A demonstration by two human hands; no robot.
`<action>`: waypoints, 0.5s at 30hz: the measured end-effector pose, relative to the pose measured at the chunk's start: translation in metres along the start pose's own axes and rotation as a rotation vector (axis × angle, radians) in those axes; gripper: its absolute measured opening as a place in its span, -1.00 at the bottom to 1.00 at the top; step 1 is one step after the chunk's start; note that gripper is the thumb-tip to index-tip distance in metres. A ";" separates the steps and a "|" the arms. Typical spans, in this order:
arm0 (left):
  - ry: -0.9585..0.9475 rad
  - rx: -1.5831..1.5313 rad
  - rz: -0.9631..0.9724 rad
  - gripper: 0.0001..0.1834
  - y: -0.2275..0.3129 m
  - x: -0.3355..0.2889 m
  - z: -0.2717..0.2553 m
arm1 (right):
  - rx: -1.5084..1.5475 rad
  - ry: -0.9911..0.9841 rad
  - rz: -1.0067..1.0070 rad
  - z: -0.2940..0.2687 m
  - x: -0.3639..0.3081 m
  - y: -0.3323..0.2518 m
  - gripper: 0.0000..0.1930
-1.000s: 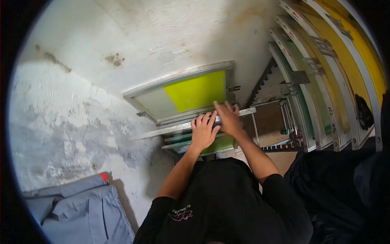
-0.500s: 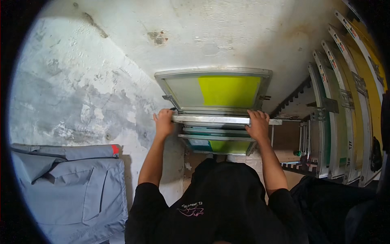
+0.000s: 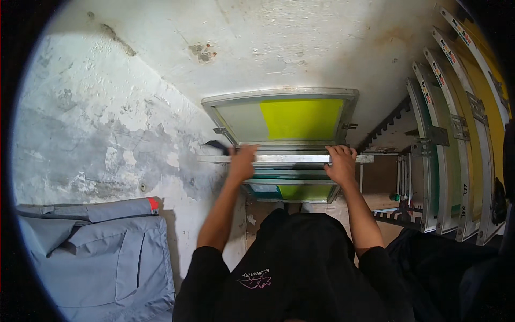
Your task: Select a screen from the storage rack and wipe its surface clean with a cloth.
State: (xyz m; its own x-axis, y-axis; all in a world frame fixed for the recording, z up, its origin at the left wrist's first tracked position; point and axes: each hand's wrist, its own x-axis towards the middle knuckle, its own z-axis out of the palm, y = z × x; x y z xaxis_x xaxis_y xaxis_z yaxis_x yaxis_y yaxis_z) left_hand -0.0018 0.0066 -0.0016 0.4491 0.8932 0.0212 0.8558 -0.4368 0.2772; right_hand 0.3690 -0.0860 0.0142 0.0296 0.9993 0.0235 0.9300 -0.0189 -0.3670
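My right hand (image 3: 341, 165) is closed over the top bar of an upright aluminium screen-printing frame (image 3: 292, 159), near its right end. My left hand (image 3: 243, 162), slightly blurred, grips the same bar left of the middle. The bar's left end sticks out past that hand, beside a dark strip-like piece (image 3: 217, 145) I cannot make out. Behind it, a frame with grey and bright yellow-green mesh (image 3: 300, 119) leans on the wall. On my side stand more frames (image 3: 306, 191) with blue and green mesh. The held frame's mesh is hidden.
On the right, several large frames (image 3: 440, 150) with green and yellow mesh stand in a notched rack (image 3: 399, 216). At lower left lies a grey jacket (image 3: 96, 257) with a red tab. A stained, peeling wall (image 3: 123, 139) borders the left; dark cloth (image 3: 429, 263) lies at lower right.
My left hand has slid right along the bar, away from its left end. A dark strip now shows left of it. My right hand has stayed in place.
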 end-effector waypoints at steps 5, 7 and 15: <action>-0.002 -0.193 0.298 -0.14 0.092 0.029 0.018 | 0.003 -0.010 -0.021 -0.001 0.001 0.001 -0.36; -0.029 -0.170 0.253 -0.12 0.091 0.029 0.014 | 0.001 0.003 -0.019 0.000 0.000 0.003 -0.36; 0.018 -0.088 0.026 -0.46 -0.010 -0.011 -0.030 | 0.047 0.092 -0.038 0.008 -0.007 0.008 -0.39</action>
State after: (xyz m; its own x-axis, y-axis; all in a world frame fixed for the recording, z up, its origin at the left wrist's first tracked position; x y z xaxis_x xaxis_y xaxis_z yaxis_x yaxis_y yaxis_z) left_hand -0.0225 0.0041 0.0239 0.4657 0.8837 0.0462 0.8177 -0.4497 0.3594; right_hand 0.3737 -0.0931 0.0036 0.0301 0.9920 0.1225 0.9129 0.0226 -0.4076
